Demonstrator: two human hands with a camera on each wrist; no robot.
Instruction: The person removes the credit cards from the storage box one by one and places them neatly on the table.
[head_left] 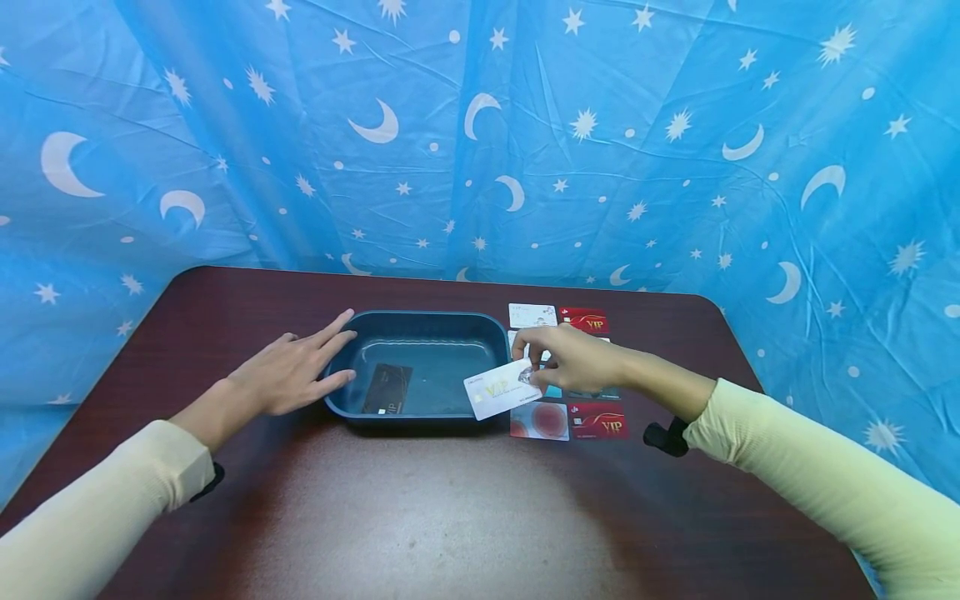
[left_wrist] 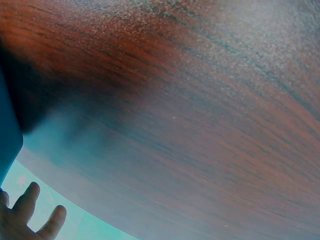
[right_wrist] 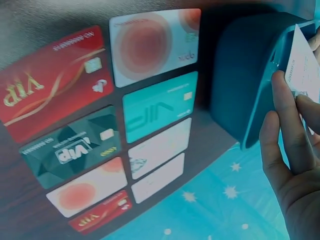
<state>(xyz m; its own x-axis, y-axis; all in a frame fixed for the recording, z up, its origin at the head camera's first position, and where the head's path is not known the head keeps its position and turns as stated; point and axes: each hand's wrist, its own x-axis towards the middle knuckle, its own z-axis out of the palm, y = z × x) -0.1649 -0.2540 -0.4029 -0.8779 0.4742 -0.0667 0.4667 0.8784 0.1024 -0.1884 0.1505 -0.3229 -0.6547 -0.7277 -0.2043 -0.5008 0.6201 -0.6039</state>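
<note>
Thumb and fingers of my right hand (head_left: 573, 358) pinch a white VIP card (head_left: 498, 389) at its right end. The card tilts over the right front rim of a dark blue tray (head_left: 420, 417); the right wrist view shows the card (right_wrist: 304, 65) beside the tray wall (right_wrist: 240, 75). Inside the tray a black VIP card (head_left: 387, 389) lies flat near the left front. My left hand (head_left: 292, 371) has its fingers spread, with the fingertips right at the tray's left rim. The left wrist view catches only a few of its fingers (left_wrist: 25, 210).
Right of the tray, two columns of cards lie on the brown table (head_left: 450, 517): red VIP cards (right_wrist: 55, 82), a card with a red circle (right_wrist: 155, 47), a teal card (right_wrist: 160, 107), a dark green card (right_wrist: 70, 147) and white ones (right_wrist: 160, 155). A blue star-patterned curtain (head_left: 435, 192) hangs behind.
</note>
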